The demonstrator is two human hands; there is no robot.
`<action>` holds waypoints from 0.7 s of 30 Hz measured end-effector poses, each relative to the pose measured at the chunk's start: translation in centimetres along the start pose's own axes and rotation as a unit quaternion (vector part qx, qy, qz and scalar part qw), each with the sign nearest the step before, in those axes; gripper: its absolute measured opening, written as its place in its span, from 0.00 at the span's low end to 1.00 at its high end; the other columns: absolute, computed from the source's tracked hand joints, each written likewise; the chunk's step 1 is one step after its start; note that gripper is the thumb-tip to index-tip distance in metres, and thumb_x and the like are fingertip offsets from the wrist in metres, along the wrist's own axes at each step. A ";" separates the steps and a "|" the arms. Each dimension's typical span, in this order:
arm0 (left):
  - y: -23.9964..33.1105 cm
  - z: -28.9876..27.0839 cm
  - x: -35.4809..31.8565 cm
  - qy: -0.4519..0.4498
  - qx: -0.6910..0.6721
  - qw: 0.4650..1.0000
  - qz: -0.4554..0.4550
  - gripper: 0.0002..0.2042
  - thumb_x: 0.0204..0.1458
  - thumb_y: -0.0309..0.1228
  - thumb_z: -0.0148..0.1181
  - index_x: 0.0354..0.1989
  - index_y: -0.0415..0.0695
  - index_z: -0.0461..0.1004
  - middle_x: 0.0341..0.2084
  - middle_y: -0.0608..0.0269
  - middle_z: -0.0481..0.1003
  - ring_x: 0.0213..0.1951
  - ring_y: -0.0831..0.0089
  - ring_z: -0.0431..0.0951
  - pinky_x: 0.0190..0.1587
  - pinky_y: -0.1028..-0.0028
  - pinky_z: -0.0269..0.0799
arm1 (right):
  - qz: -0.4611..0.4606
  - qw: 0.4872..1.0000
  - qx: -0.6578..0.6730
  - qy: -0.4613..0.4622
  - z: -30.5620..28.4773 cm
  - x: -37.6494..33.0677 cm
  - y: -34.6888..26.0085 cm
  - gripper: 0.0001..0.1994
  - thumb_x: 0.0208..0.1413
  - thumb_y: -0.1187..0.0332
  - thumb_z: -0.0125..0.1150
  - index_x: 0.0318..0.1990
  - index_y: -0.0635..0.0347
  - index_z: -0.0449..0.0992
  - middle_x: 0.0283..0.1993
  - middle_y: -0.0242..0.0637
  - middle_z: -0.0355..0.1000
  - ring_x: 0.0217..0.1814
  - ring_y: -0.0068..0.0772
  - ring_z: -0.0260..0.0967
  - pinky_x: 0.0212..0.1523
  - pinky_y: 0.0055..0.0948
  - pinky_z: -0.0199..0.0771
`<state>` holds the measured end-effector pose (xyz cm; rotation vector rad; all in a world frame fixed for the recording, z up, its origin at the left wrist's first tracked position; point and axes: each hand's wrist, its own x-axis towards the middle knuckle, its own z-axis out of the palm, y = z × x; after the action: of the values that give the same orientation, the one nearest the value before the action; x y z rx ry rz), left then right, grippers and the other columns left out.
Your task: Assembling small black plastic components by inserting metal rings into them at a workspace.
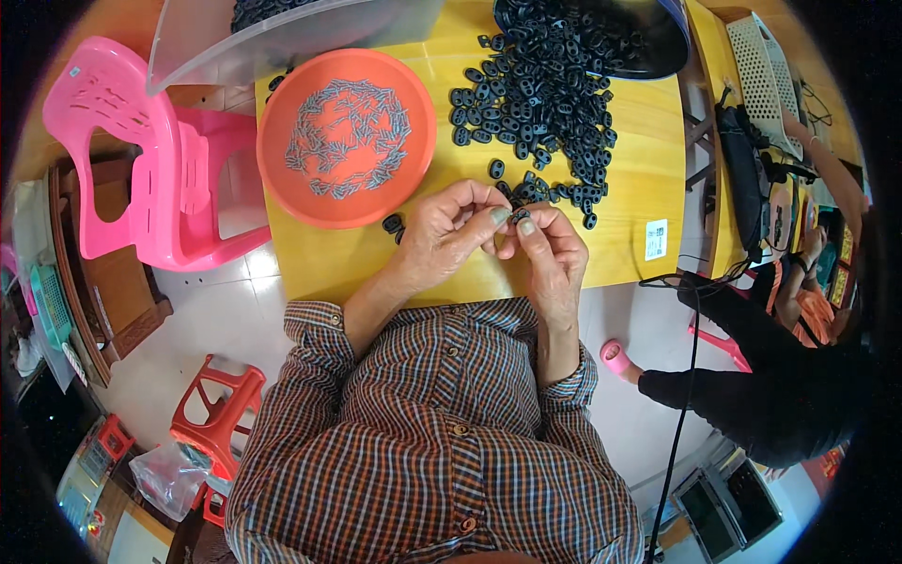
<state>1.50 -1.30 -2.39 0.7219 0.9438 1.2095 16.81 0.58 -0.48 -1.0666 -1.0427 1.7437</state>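
Nearest the camera is a checked shirt [442, 442] in brown, blue and white, its cuffs rolled back at both forearms. Above it the 2 hands meet over the near edge of a yellow wooden table [639, 160]. The left hand [442, 240] is curled, thumb and forefinger drawn narrow and pinched together at the tips. The right hand [550, 254] mirrors it, its fingers closed to a tight pinch against the left ones. Between the 4 fingertips sits a small black oval piece [516, 216], mostly hidden by them; both hands grip it, held just above the tabletop.

Just left of the left hand, 2 loose black pieces [393, 224] lie on the wood. Beyond the hands spreads a heap of black oval rings [540, 103], matte and rubbery-looking, each with holes through it, running back to a dark tray [658, 52] at the far edge. To the left stands a round orange plastic dish [282, 150] holding small grey metal pins [348, 136] scattered in a loose ring. Behind it is a clear plastic tub [282, 38]. Off the table, left, stands a glossy pink plastic chair [141, 160].
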 end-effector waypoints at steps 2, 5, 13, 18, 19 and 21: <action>0.0 0.0 0.0 0.000 0.002 1.000 -0.002 0.06 0.57 0.25 0.52 0.39 0.35 0.70 0.27 0.65 0.73 0.27 0.81 0.73 0.31 0.81 0.71 | 0.000 1.000 -0.001 0.002 -0.1 0.0 0.1 0.05 0.60 0.75 0.49 0.36 0.67 0.69 0.34 0.35 0.70 0.30 0.19 0.66 0.36 0.20 0.69; 0.0 0.1 0.1 -0.002 0.002 1.000 -0.004 0.06 0.57 0.26 0.53 0.39 0.35 0.70 0.27 0.65 0.73 0.27 0.81 0.73 0.31 0.81 0.71 | -0.001 1.000 -0.002 0.006 -0.1 -0.1 0.1 0.05 0.60 0.74 0.50 0.36 0.67 0.69 0.34 0.35 0.70 0.30 0.19 0.66 0.36 0.20 0.69; -0.2 0.1 0.0 0.004 0.016 1.000 0.003 0.06 0.56 0.25 0.53 0.39 0.35 0.70 0.28 0.64 0.74 0.27 0.81 0.74 0.31 0.81 0.72 | 0.001 1.000 -0.017 0.008 -0.1 -0.1 0.1 0.04 0.59 0.75 0.50 0.36 0.67 0.69 0.34 0.35 0.70 0.30 0.18 0.66 0.35 0.19 0.69; -0.5 -0.3 0.1 0.003 0.007 1.000 0.009 0.06 0.56 0.24 0.54 0.39 0.36 0.71 0.29 0.64 0.74 0.28 0.82 0.73 0.32 0.82 0.71 | -0.007 1.000 -0.011 0.023 -0.2 -0.2 -0.1 0.04 0.59 0.75 0.51 0.36 0.67 0.69 0.33 0.34 0.69 0.30 0.19 0.66 0.35 0.19 0.69; -0.5 -0.3 0.1 0.004 0.008 1.000 0.009 0.06 0.56 0.24 0.54 0.39 0.36 0.71 0.29 0.64 0.74 0.28 0.82 0.73 0.32 0.82 0.71 | -0.006 1.000 -0.009 0.022 -0.1 -0.2 -0.1 0.04 0.59 0.75 0.51 0.36 0.67 0.69 0.33 0.34 0.69 0.30 0.19 0.66 0.35 0.19 0.69; -0.6 -0.2 0.0 0.020 0.004 0.999 0.031 0.06 0.55 0.24 0.54 0.39 0.36 0.71 0.29 0.64 0.74 0.29 0.82 0.73 0.32 0.83 0.70 | -0.034 0.999 -0.007 0.026 0.1 -0.1 0.0 0.03 0.59 0.76 0.51 0.36 0.68 0.70 0.34 0.35 0.68 0.30 0.20 0.67 0.35 0.19 0.69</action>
<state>1.61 -1.41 -2.96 0.7395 0.9661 1.2803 16.79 0.45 -0.46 -1.0677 -1.0474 1.6483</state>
